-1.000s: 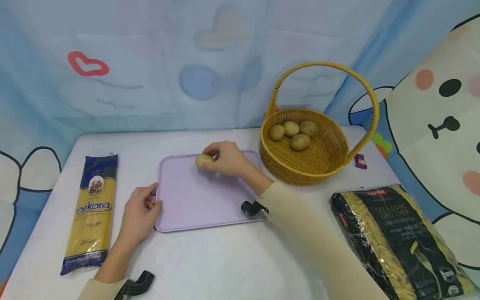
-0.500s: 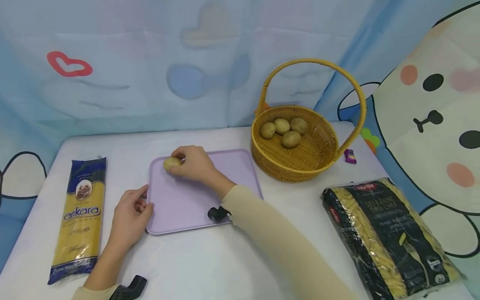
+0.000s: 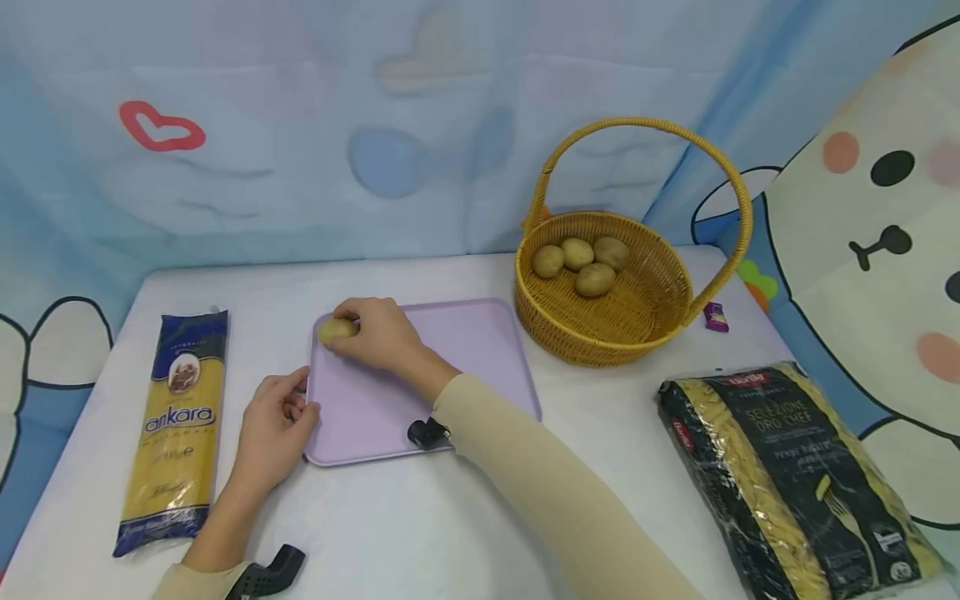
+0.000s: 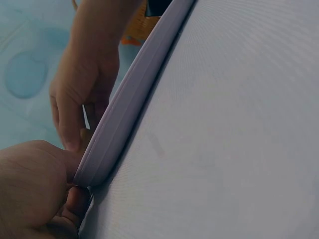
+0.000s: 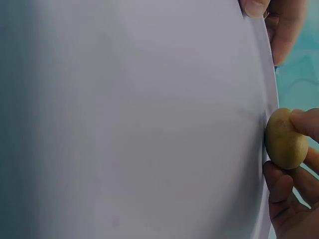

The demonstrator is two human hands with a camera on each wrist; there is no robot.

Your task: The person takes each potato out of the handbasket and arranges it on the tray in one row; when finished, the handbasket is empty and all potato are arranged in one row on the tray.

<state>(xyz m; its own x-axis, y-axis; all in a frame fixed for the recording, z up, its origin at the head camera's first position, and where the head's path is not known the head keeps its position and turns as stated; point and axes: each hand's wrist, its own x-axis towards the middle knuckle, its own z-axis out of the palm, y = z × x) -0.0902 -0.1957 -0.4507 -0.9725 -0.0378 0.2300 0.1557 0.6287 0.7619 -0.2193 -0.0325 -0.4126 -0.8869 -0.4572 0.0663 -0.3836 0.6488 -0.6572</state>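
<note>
My right hand pinches a potato between thumb and fingers at the far left corner of the lilac tray. In the right wrist view the same potato shows close to the tray's rim; whether it touches the tray is hard to tell. My left hand grips the tray's left edge. The left wrist view shows its thumb at the rim and curled fingers below. Several more potatoes lie in a yellow wicker basket right of the tray.
A pack of spaghetti lies left of my left hand. Toward the front right is a large black bag of penne. A small purple wrapped sweet sits beside the basket, whose tall handle arches up. A blue patterned curtain hangs behind the table.
My right hand has carried the potato leftward over the tray, from its middle to the far left corner. My left hand has stayed at the tray's edge. The head view shifted slightly.
</note>
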